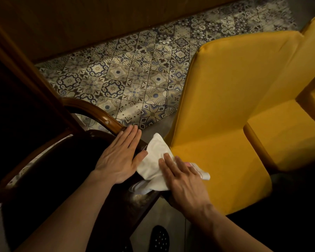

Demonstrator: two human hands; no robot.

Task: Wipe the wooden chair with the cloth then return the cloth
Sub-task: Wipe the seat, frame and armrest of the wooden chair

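Observation:
A dark wooden chair (pixel 98 113) with a curved glossy rail stands at the lower left, its seat in deep shadow. A white cloth (pixel 155 153) lies crumpled on the chair's right edge. My left hand (pixel 120 157) rests flat, fingers together, on the chair's top just left of the cloth, its thumb touching the cloth's edge. My right hand (pixel 184 180) presses flat on the cloth's lower right part, fingers spread, covering that part of it.
A yellow upholstered chair (pixel 235 106) stands close on the right, nearly touching the cloth. Patterned floor tiles (pixel 135 75) stretch ahead to a wooden wall panel (pixel 80 24). A dark wooden frame (pixel 22 70) rises at left. A dotted slipper (pixel 159 239) shows below.

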